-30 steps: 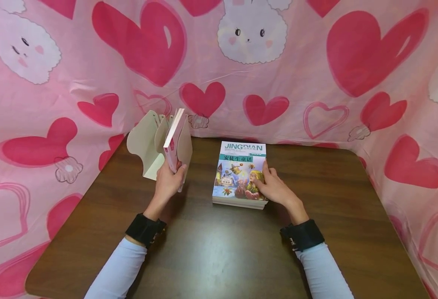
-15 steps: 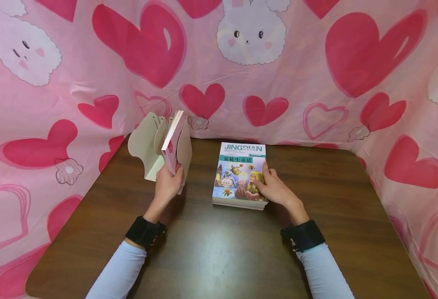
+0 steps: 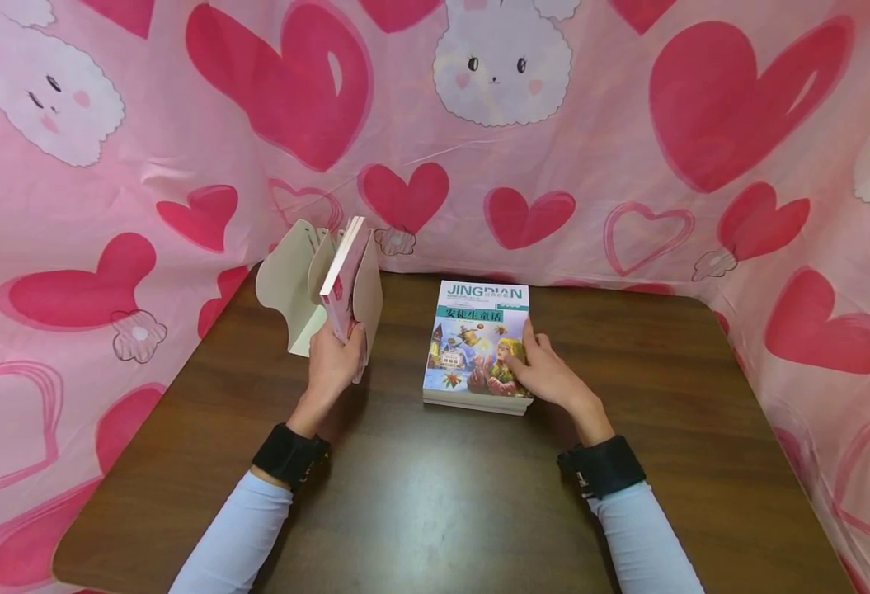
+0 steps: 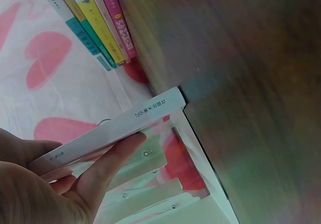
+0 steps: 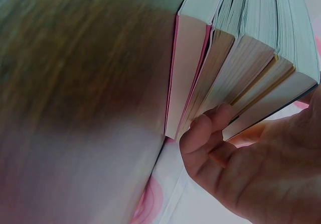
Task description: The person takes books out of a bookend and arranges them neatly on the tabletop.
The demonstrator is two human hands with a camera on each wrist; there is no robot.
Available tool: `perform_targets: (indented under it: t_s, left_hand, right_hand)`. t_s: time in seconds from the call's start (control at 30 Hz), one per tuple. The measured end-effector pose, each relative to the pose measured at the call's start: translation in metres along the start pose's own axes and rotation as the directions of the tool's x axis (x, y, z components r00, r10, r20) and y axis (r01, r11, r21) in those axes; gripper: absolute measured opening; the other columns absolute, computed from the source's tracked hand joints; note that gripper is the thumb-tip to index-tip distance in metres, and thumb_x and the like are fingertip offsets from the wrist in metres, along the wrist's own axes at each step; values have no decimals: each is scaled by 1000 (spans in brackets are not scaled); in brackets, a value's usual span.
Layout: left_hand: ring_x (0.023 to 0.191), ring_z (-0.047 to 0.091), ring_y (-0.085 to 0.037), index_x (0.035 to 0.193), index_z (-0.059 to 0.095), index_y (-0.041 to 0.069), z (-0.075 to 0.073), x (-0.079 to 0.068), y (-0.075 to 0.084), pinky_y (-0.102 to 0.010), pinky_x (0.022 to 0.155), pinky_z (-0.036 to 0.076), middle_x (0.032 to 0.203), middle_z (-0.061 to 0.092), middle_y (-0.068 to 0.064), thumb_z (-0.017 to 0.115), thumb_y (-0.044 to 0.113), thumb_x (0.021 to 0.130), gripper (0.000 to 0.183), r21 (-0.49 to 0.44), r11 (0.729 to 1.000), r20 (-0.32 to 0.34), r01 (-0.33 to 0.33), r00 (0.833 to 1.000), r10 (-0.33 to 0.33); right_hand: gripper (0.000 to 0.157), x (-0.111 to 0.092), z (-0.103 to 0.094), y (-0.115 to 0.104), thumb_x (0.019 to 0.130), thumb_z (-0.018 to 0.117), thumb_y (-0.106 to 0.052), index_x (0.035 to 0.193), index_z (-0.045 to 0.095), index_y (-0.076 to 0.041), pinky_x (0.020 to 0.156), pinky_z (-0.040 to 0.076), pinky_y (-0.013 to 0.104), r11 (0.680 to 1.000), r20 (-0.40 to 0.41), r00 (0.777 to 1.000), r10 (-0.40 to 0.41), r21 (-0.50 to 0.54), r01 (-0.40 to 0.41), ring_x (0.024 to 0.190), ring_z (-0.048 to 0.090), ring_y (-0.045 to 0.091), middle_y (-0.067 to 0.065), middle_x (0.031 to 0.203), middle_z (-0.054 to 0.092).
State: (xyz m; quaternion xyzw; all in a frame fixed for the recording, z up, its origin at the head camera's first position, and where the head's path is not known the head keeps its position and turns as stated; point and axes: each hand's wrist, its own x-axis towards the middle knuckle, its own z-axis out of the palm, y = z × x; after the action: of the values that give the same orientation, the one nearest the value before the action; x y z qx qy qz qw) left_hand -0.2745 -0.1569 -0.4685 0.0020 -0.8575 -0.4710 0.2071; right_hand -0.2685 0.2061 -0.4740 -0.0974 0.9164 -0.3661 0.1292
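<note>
My left hand [image 3: 336, 359] grips a pink-covered book [image 3: 343, 272] by its near end, thumb on the right side. The book stands on edge, leaning, in the right part of a cream file holder [image 3: 286, 280]; its white spine [image 4: 110, 131] faces the left wrist camera. My right hand [image 3: 553, 375] holds the right side of a stack of books [image 3: 475, 403], thumb on the top cover. On top lies a book with a fairy-tale picture and "JINGDIAN" on its cover [image 3: 472, 330]. In the right wrist view, curled fingers [image 5: 200, 133] touch the page edges [image 5: 235, 63].
Both stand on a dark brown wooden table [image 3: 420, 487]. A pink cloth [image 3: 598, 148] with hearts and rabbits hangs around the back and sides. The file holder's left compartment [image 3: 304, 330] has no book in view. Several coloured spines [image 4: 95, 23] show in the left wrist view.
Very little differs. The book in my left hand has settled slightly lower and nearer in the file holder, its pages fanning a little. My right hand and the stack stay in place.
</note>
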Motion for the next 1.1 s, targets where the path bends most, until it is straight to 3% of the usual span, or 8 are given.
perform_targets:
  t_s: [0.33,0.73,1.1]
  left_hand:
    - [76,65,-38,105,66,-6,-2,-4,-3,-53,71,53,85,68,-23,67,19,102,25,-2,999,-2,36,999,-36]
    - [94,70,-41,123,67,-10,-8,-7,-4,-57,84,57,115,72,-30,68,14,102,32,-45,999,7,26,1000,-25]
    - [100,70,-43,127,66,-10,-17,-16,-3,-60,87,56,117,71,-30,68,13,101,34,-55,998,13,35,999,-34]
  right_hand:
    - [92,0,1,-1,110,52,-39,165,-9,1,112,39,61,1000,3,1000,-11,-13,11,132,44,44,36,156,22]
    - [92,1,1,1,109,52,-40,165,-9,1,112,39,60,1000,-7,1000,-12,-19,12,129,45,44,36,156,22]
    - [92,0,1,0,109,52,-40,165,-9,1,113,38,61,1000,-5,1000,-15,-10,15,130,45,44,36,156,21]
